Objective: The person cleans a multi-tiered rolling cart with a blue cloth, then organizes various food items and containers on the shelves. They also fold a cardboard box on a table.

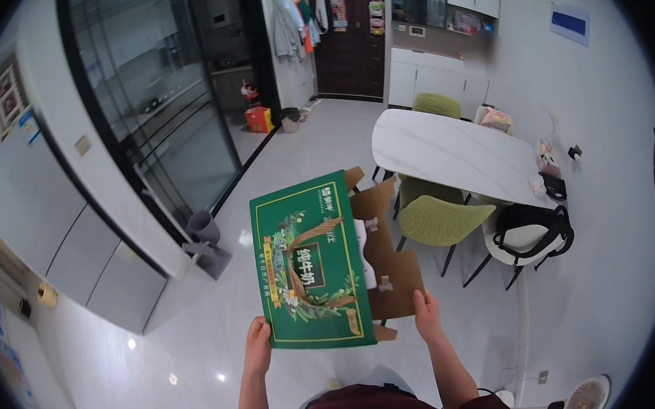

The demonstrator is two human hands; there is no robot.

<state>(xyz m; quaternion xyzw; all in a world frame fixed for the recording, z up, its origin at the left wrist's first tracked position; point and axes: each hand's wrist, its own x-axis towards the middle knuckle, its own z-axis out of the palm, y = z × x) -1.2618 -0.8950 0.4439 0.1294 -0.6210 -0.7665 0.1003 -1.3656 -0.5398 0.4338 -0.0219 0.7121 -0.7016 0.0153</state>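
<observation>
A green cardboard carton (pixel 275 216) with printed leaves and flowers hangs in front of me, tilted, its printed face up. A twisted brown rope handle (pixel 318 230) loops across that face. From the right side of the carton a bare brown cardboard flap (pixel 387 238) spreads outward, with two small pale clips on it and something white showing at the opening. My left hand (pixel 258 346) grips the carton's near left corner. With thumb on top, my right hand (pixel 427 315) pinches the near right corner of the flap. The carton's inside is mostly hidden.
Ahead to the right stands a white marble-look table (pixel 445 147) with green chairs (pixel 444 219). A black bag (pixel 534 228) rests on a white chair. On the left are a grey refrigerator (pixel 63 230), a grey bin (pixel 204 227) and a glass sliding door (pixel 172 101). A fan (pixel 586 397) sits near right.
</observation>
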